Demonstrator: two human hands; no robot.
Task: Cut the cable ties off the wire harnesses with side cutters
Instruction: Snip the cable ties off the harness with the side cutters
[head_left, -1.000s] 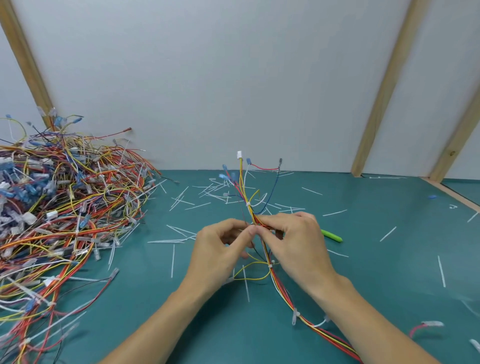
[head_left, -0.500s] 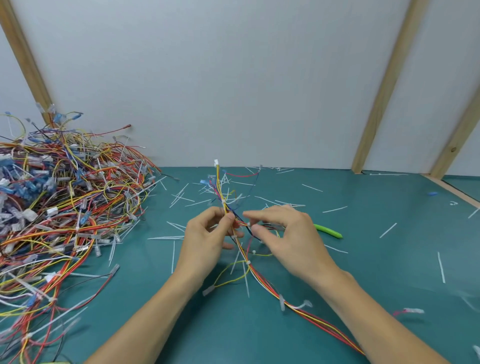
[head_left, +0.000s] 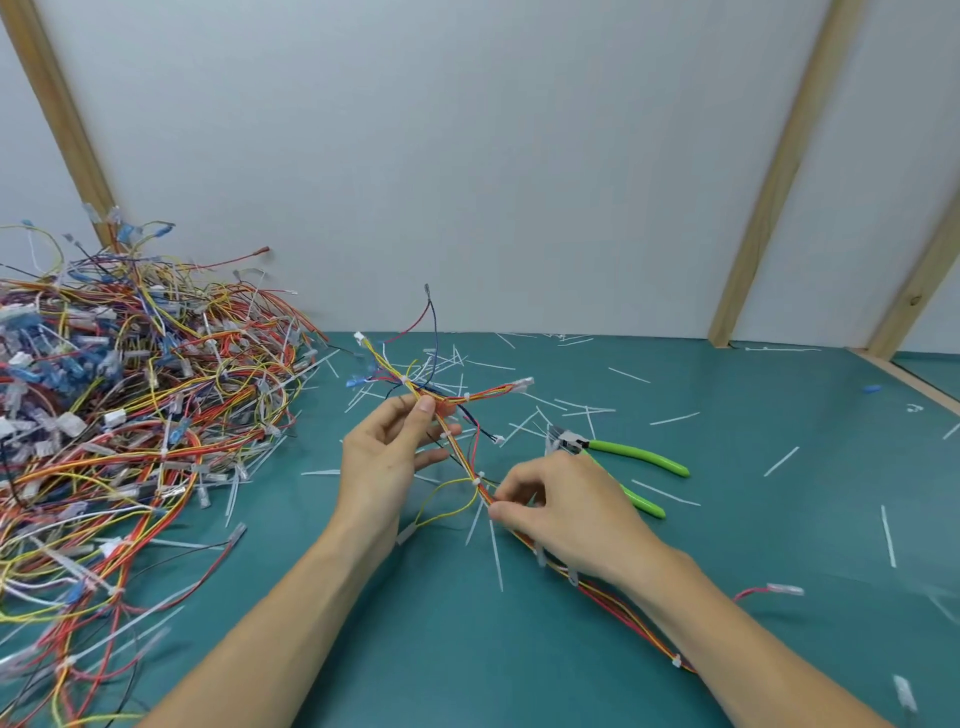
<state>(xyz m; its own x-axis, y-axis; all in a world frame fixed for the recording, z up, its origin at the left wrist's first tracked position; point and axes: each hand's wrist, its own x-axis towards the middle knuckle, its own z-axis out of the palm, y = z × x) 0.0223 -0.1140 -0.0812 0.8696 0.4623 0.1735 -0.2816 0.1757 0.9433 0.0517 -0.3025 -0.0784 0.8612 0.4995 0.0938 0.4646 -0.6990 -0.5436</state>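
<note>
Both hands are pinching one wire harness (head_left: 467, 462), left hand (head_left: 387, 457) high, right hand (head_left: 558, 512) low (side cutters (head_left: 631, 451) lying unheld); fetching them seems next.

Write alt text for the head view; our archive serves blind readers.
A left hand and right hand each pinch one red, yellow and orange wire harness above a teal table. Green-handled side cutters lie beside them; a tangled harness pile sits left.

Red-yellow wire harness (head_left: 524, 540) with white cable ties (head_left: 477, 479) lifted slantwise; green-handled side cutters (head_left: 631, 453) flat beside it.
</note>
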